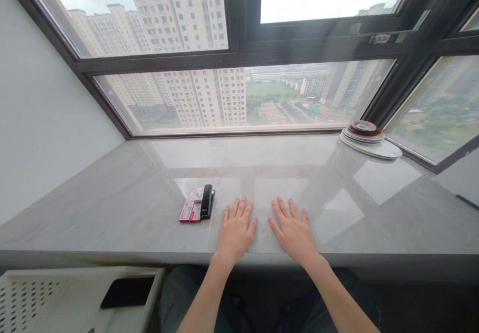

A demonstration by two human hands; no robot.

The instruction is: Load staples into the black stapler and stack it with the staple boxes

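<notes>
Both hands' fingers (239,208) (288,209) lie flat, slightly spread and empty, on the surface (157,233); left of them sit a stapler (206,202) and small boxes (191,205).

The white crate (80,300) is cut off; the stapler lettering (204,210) is illegibly small.

High-rise room, tiled window ledge (149,188), apartment towers (187,19) outside

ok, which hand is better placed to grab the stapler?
Left, I'd say. The left hand lies flat on the counter, just right of the stapler, with nothing visible between them. The right hand is also flat but farther off, beyond the left.
</notes>
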